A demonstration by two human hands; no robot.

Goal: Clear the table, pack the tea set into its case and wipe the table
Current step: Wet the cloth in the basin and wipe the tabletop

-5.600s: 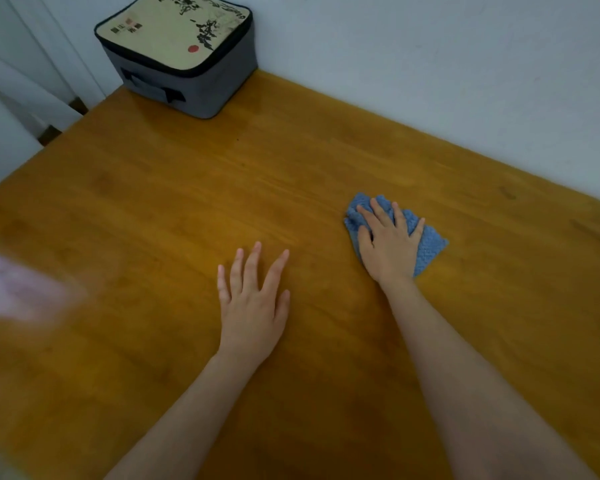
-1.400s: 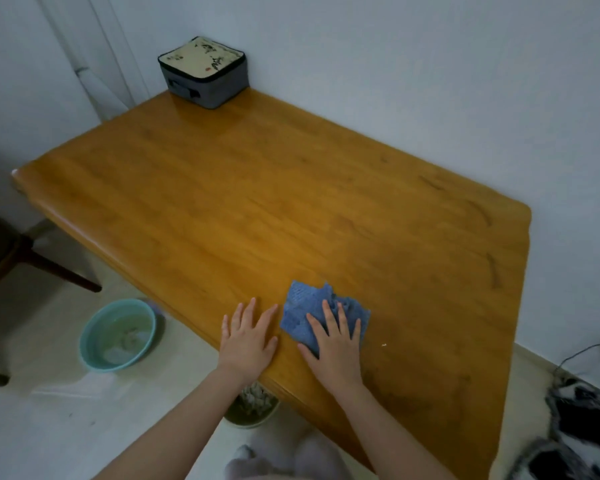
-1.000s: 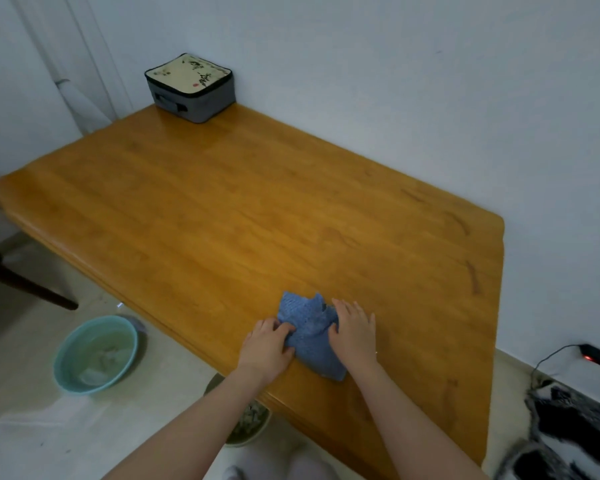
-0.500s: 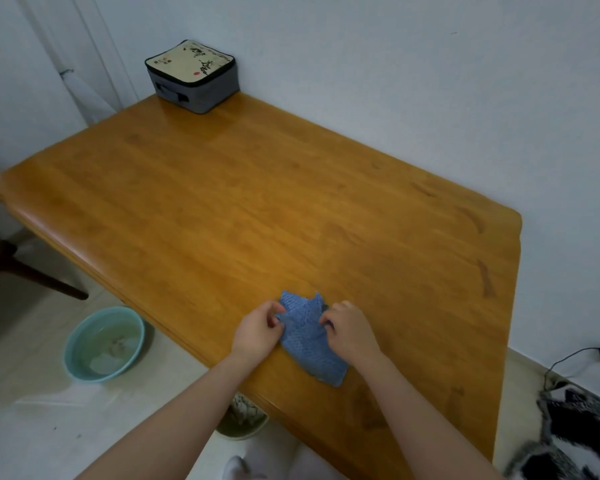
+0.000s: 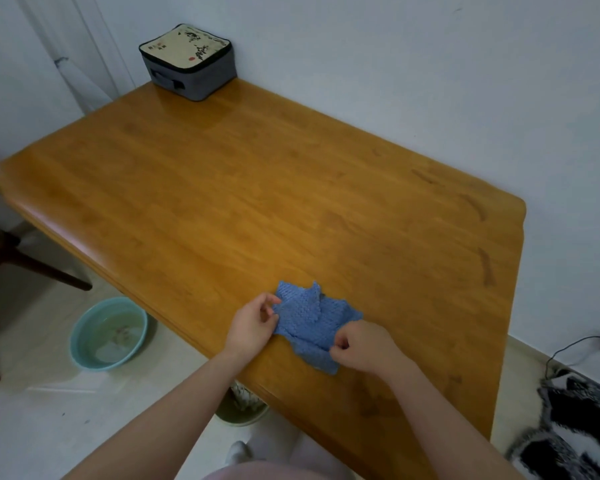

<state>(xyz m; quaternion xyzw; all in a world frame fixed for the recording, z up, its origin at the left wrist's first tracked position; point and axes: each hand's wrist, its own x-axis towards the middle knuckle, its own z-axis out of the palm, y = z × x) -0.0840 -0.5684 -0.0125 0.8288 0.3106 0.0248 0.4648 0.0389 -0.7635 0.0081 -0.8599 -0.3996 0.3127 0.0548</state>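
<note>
A blue waffle-weave cloth (image 5: 309, 323) lies crumpled near the front edge of the wooden table (image 5: 257, 188). My left hand (image 5: 252, 325) pinches the cloth's left edge between thumb and fingers. My right hand (image 5: 362, 346) pinches its lower right edge. The grey tea set case (image 5: 189, 62), zipped shut with a beige printed lid, stands at the far left corner against the wall.
On the floor to the left sits a teal basin (image 5: 108, 334) with water. A small bin (image 5: 243, 407) shows under the table's front edge. A dark chair leg (image 5: 45, 268) is at the left, a black-and-white rug (image 5: 575, 427) at the right.
My hands went from wiping flat on the cloth to pinching its edges with both hands. The right hand has slid toward the cloth's lower right, spreading it a little.
</note>
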